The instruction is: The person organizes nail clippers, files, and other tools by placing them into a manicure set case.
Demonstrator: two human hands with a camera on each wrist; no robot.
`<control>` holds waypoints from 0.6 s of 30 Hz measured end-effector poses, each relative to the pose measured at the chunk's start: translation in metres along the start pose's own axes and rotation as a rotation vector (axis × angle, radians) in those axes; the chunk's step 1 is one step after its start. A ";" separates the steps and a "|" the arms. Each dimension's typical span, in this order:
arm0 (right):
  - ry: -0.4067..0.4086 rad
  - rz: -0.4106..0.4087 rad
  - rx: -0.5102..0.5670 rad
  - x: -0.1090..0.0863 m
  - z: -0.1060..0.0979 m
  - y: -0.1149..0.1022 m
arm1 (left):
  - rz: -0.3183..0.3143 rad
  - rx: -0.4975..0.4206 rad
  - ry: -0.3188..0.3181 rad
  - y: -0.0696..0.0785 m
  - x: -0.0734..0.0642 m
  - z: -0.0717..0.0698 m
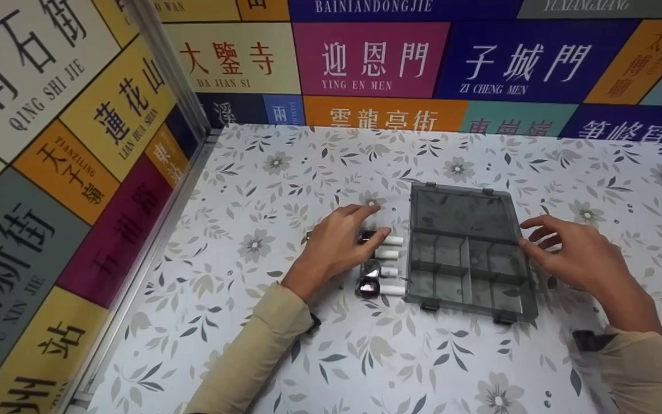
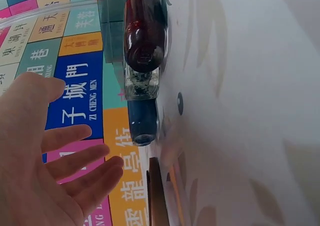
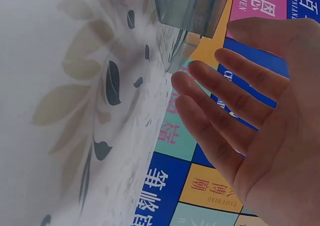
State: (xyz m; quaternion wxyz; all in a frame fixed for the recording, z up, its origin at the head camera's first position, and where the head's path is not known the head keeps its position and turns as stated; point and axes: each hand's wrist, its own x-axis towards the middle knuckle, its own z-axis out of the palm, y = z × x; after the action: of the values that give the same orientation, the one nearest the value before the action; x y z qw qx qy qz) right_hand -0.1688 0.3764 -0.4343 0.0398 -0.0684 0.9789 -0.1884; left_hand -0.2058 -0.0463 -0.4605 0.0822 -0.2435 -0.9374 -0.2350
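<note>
A translucent grey compartment box (image 1: 460,247) lies flat on the table, its dividers showing through the top. Along its left side is a row of nail polish bottles with white caps, among them a dark one (image 1: 368,287) and a clear, silvery one (image 1: 372,269). Over the far end of that row is my left hand (image 1: 337,238), fingers loosely extended and holding nothing; it partly hides the bottles. A dark red bottle (image 2: 145,33) and a blue one (image 2: 142,121) show in the left wrist view. My right hand (image 1: 578,253) hovers by the box's right edge, fingers relaxed, palm bare.
A floral-patterned cloth (image 1: 273,172) covers the table. Panels with Chinese lettering (image 1: 371,60) stand along the back and left. A slim brown object (image 2: 158,196) lies beyond the bottles in the left wrist view, mostly out of sight in the head view.
</note>
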 end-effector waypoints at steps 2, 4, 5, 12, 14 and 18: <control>-0.002 0.006 0.010 -0.001 0.002 0.002 | -0.005 -0.011 -0.012 0.000 0.002 0.002; 0.000 0.010 0.016 -0.002 0.005 0.005 | -0.013 -0.019 -0.030 0.001 0.003 0.004; 0.003 0.012 0.020 -0.002 0.006 0.006 | -0.016 -0.022 -0.041 0.001 0.004 0.005; -0.010 0.032 0.071 -0.005 0.010 0.006 | -0.012 -0.038 -0.108 0.003 0.010 0.009; -0.012 0.032 0.082 -0.005 0.009 0.006 | -0.016 -0.036 -0.128 0.004 0.010 0.010; -0.011 0.024 0.086 -0.004 0.009 0.005 | -0.028 -0.019 -0.177 0.005 0.012 0.011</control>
State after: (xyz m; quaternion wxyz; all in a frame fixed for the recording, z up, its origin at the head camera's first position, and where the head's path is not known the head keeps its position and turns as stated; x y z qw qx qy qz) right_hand -0.1646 0.3783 -0.4447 0.0504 -0.0561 0.9704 -0.2294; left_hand -0.2140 -0.0325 -0.4651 -0.0065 -0.2508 -0.9420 -0.2229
